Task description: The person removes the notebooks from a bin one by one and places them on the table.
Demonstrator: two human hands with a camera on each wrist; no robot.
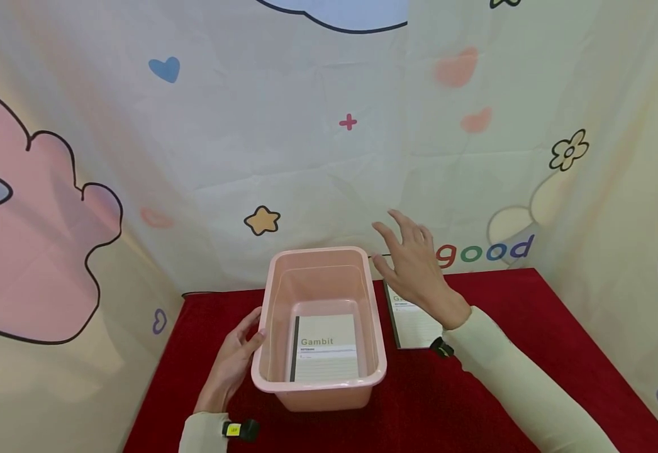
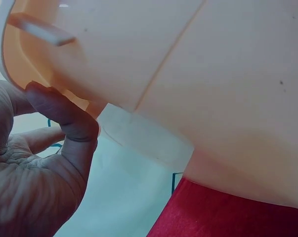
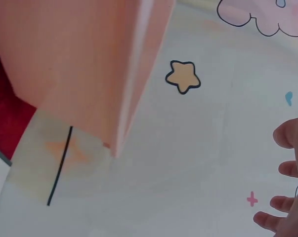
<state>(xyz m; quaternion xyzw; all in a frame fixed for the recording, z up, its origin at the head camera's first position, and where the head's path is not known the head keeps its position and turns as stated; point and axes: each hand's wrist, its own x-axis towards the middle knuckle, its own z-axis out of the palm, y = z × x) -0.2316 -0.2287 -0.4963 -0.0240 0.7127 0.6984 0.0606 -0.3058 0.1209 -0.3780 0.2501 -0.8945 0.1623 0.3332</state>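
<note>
A pink plastic basin (image 1: pixel 319 397) stands on the red cloth, its inside facing up. Lying flat in it is a notebook (image 1: pixel 326 360) with "Gambit" on its pale cover. My left hand (image 1: pixel 231 358) is at the basin's left side, where the thumb and fingertips touch the rim; the left wrist view shows the thumb (image 2: pixel 72 118) bent against the rim's edge. Raised beyond the basin's right side, my right hand (image 1: pixel 416 267) has its fingers spread and holds nothing. Under the right forearm, a second "Gambit" notebook (image 1: pixel 414 327) lies on the cloth, partly hidden.
Red cloth (image 1: pixel 499 321) covers the table around the basin. Behind and at both sides hangs a pale printed curtain (image 1: pixel 306 145) with hearts, stars and the word "good". A dark strap (image 1: pixel 442 347) circles the right wrist.
</note>
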